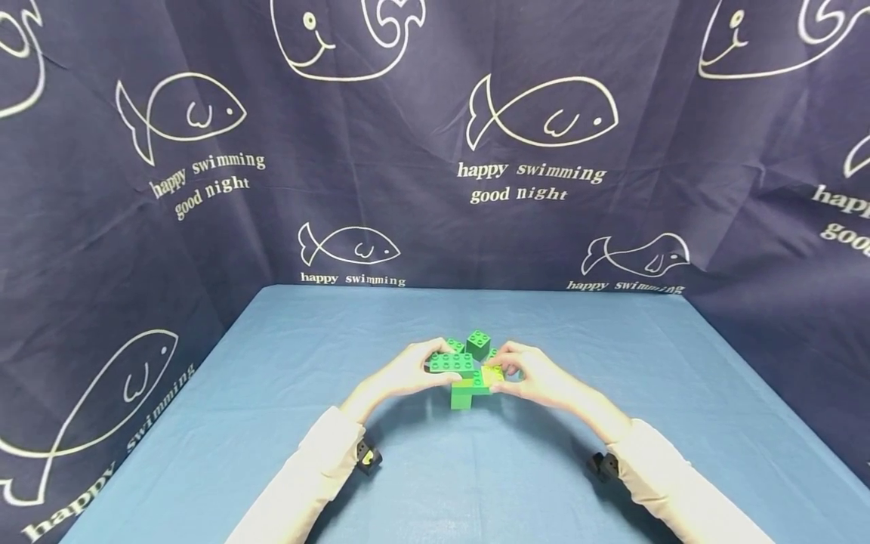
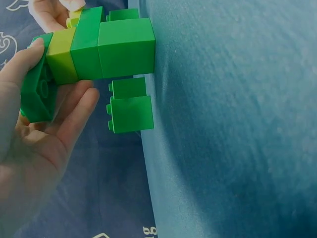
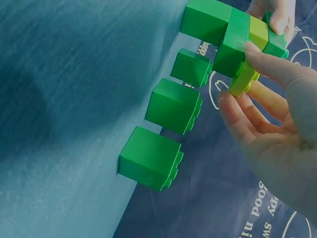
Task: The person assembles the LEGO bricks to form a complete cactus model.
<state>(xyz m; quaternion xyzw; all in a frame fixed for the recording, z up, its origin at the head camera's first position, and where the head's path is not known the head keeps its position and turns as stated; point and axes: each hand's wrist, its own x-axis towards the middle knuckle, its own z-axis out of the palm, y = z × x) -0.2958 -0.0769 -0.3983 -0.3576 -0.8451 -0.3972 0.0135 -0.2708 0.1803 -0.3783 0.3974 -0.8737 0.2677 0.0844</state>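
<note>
A small tower of bricks stands mid-table, with a green brick (image 2: pixel 126 47) at its foot, a wider green brick (image 2: pixel 88 44) above it, and a yellow-green brick (image 2: pixel 62 55) on that. My left hand (image 1: pixel 411 370) grips a long green studded brick (image 1: pixel 451 362) at the tower's top, thumb on the near side. In the left wrist view this brick looks tilted against the yellow-green one. A thin yellow-green brick (image 3: pixel 241 82) is pinched between the thumb and fingers of my right hand (image 1: pixel 540 375). It sits at the wider green brick's right end; whether it is fully seated I cannot tell.
Behind the tower, loose green bricks stand on the blue table (image 1: pixel 544 483), among them a square one (image 1: pixel 478 344) and another (image 1: pixel 454 344) partly hidden by the left hand. A dark fish-print curtain (image 1: pixel 435 189) rises at the table's far edge and sides.
</note>
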